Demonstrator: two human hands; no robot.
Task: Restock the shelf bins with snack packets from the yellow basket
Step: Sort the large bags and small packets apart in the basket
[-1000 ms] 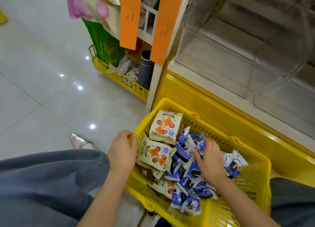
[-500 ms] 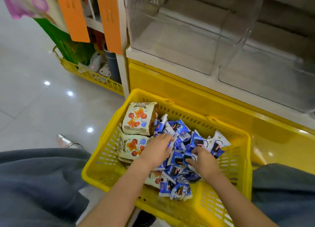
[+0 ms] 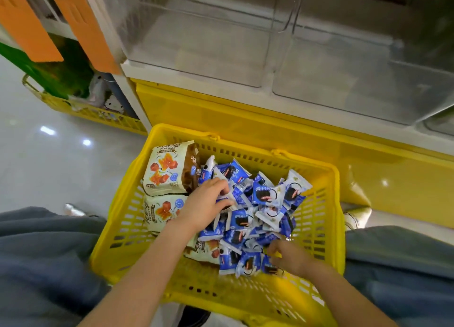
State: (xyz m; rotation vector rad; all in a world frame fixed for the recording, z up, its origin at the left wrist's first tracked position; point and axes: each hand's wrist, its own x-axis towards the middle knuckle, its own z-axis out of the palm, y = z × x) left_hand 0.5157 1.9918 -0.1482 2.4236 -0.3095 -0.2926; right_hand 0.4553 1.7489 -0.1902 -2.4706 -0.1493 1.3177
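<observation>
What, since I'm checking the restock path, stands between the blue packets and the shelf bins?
Nothing visible lies between the small blue foil packets and the clear plastic shelf bins above. Whether the bin fronts are open is unclear.

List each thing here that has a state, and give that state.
basket, part full
blue packets, heaped loose in the basket
cream bags, lying along the basket's left side
bins, empty
left hand, grips blue packets
right hand, fingers curled in the heap, blurred, grip unclear
</observation>
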